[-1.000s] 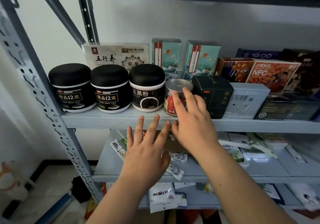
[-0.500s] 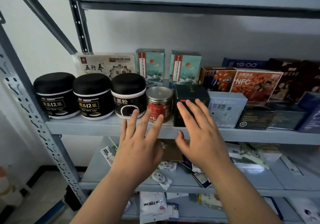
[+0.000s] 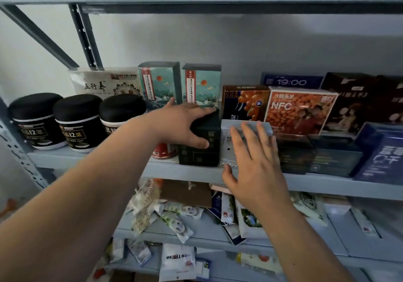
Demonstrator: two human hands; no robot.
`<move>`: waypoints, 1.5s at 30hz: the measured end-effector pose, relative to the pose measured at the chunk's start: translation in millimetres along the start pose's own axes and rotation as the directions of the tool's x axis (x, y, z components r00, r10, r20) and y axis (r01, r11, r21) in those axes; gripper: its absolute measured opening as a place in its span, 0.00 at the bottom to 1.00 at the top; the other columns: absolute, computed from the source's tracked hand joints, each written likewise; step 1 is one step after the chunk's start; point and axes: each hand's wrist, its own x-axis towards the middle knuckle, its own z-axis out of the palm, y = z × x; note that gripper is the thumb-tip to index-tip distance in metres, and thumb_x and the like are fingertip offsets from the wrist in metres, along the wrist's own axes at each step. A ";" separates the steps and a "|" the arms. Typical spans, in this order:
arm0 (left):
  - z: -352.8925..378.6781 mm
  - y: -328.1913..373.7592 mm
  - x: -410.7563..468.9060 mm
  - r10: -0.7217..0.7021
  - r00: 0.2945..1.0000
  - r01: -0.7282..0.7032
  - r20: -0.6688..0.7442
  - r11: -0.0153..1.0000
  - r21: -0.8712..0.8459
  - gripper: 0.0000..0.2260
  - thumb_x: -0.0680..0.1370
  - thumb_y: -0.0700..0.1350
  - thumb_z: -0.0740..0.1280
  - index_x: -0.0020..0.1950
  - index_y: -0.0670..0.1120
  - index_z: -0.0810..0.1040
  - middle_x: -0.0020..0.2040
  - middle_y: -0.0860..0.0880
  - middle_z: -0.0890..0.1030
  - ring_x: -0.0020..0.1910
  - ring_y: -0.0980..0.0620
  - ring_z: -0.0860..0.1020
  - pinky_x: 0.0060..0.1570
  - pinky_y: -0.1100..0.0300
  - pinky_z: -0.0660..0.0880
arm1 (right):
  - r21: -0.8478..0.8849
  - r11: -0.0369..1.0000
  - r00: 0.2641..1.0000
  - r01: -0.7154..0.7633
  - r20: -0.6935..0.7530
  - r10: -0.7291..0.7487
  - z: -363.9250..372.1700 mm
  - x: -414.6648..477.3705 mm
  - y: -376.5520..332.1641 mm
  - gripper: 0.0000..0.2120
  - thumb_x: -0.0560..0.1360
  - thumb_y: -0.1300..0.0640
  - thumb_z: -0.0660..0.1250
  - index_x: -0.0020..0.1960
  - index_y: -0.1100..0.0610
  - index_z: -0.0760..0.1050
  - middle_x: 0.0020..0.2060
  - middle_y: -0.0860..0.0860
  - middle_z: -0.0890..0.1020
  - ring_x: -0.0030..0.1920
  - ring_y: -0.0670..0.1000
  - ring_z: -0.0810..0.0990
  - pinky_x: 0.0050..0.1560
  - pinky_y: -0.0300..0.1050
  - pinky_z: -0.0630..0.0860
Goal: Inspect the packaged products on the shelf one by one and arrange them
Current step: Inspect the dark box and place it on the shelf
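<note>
Dark box [image 3: 205,153] stands upright at the near edge of the shelf board [image 3: 87,159], mid-row, directly under the left hand [image 3: 183,120]. The left hand clamps it from above: thumb on the near face, fingers laid over the top to the far edge. Just left of the box is a red can [image 3: 162,151], mostly hidden by the left forearm. Touching its right side is a pale box [image 3: 226,148].

Right hand [image 3: 257,164] has its fingers spread and holds nothing. It is in front of the pale box with fingertips at the top edge; motion blur, so cannot tell if it makes contact.

Counts:
- 3 black-lidded jars [image 3: 76,122] in a row at left
- 1 red can
- 1 dark box
- 1 pale box
- 2 teal cartons [image 3: 159,83] upright in the far row
- 1 white pouch [image 3: 104,83] far left, behind the jars
- 2 orange-print boxes [image 3: 298,109] right of the cartons
- 1 blue "19:00" box [image 3: 292,82] behind them

More dark and blue boxes sit at far right, too blurred to count. Loose sachets [image 3: 174,214] lie heaped on the shelf below.
</note>
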 end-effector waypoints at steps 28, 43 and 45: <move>-17.2 18.9 -77.8 0.005 0.960 -0.107 -0.281 0.930 -0.350 0.37 0.68 0.65 0.77 0.74 0.65 0.67 0.59 0.74 0.68 0.65 0.62 0.69 0.69 0.60 0.67 | 0.496 0.867 0.998 0.050 -0.003 -0.056 -22.7 -6.9 -11.8 0.36 0.74 0.36 0.64 0.78 0.49 0.64 0.77 0.48 0.65 0.83 0.52 0.52 0.78 0.52 0.57; 58.2 45.9 -113.0 -0.303 0.920 -0.261 -0.248 -0.003 -0.965 0.23 0.71 0.50 0.70 0.66 0.56 0.77 0.58 0.53 0.85 0.54 0.53 0.84 0.50 0.57 0.79 | 0.881 -0.367 0.912 -0.299 0.377 0.163 -10.3 -53.7 -48.8 0.24 0.62 0.54 0.76 0.55 0.35 0.79 0.51 0.52 0.86 0.52 0.55 0.86 0.46 0.52 0.83; 74.4 46.6 -119.6 -0.242 0.944 -0.230 -0.222 -0.004 -0.973 0.30 0.71 0.50 0.73 0.73 0.58 0.72 0.61 0.53 0.84 0.58 0.51 0.83 0.53 0.54 0.80 | 0.872 -0.393 0.904 -0.290 0.385 0.187 -9.5 -56.8 -52.3 0.23 0.64 0.57 0.76 0.53 0.35 0.80 0.51 0.53 0.87 0.51 0.55 0.87 0.45 0.51 0.83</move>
